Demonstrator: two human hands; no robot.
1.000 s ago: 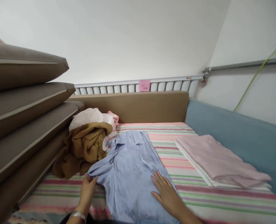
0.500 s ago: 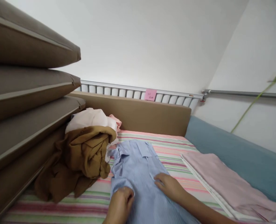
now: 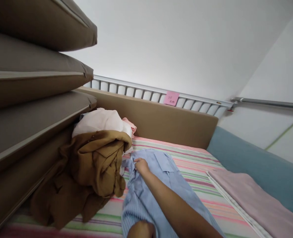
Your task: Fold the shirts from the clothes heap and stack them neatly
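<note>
The striped garment is blue, the striped sheet multicoloured.

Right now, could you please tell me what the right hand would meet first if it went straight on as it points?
Past the blue shirt it touches, the right hand would probably meet the mustard garment's edge first, or the white cloth behind it; depth there is hard to judge.

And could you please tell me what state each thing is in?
Blue shirt: laid out, rumpled at left.
Right hand: pinching the shirt.
Left hand: mostly hidden.
Brown cloth: bunched up.
White cloth: crumpled.
Peach cloth: crumpled.
Pink cloth: folded.
Cushions: stacked.
Pink note: upright.
Striped sheet: spread flat.
</note>
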